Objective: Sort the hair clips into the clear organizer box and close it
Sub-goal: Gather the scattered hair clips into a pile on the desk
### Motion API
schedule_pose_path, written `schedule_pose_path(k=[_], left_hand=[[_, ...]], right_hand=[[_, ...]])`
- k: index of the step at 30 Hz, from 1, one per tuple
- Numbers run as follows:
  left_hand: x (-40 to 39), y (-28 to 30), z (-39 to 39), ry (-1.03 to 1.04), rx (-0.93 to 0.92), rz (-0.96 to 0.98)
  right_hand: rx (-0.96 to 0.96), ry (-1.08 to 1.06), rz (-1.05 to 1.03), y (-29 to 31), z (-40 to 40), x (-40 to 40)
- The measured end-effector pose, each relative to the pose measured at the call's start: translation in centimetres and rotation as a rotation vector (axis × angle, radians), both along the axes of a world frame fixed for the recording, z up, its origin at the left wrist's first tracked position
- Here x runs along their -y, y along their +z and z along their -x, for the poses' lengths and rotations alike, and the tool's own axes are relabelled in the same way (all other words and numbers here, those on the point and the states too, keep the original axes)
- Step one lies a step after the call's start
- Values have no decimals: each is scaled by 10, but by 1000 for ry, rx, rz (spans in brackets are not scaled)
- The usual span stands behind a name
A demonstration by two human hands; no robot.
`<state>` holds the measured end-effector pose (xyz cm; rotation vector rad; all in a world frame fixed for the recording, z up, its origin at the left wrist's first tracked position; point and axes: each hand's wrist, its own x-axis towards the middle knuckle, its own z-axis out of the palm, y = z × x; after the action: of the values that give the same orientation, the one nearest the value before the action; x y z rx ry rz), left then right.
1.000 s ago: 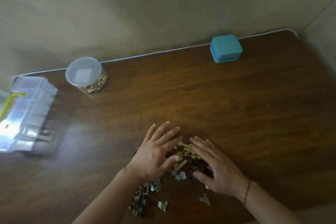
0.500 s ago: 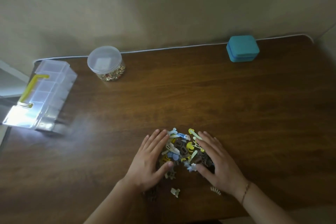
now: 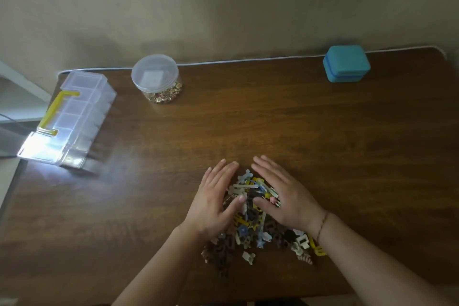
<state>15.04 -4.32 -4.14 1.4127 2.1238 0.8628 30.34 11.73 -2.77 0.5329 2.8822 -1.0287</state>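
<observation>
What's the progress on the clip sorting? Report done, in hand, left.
Done: nothing sorted yet. The clips lie in one mixed pile on the table, and the organizer sits at the far left with its lid down.
In hand: the left hand and right hand lie flat against the pile's two sides, fingers straight.
Left: open the organizer, sort every clip, close it.

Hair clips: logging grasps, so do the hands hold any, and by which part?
Nothing is held. Both hands, left and right, lie flat-fingered against the hair clips pile.
</observation>
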Motion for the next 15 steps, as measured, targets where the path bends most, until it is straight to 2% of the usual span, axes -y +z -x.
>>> schedule_pose_path(k=[4,11,13,15], left_hand=[[-3,-5,-3,1,20,16],[12,-6,-11,-61,60,-7],[18,-4,-12,-47,88,-15],[28,-1,-8,5,113,-33]], right_hand=[[97,151,-76,-7,17,-3],[136,210,-106,-8,-5,8],[124,178,-82,-3,-13,8],[52,19,4,2,-27,3]])
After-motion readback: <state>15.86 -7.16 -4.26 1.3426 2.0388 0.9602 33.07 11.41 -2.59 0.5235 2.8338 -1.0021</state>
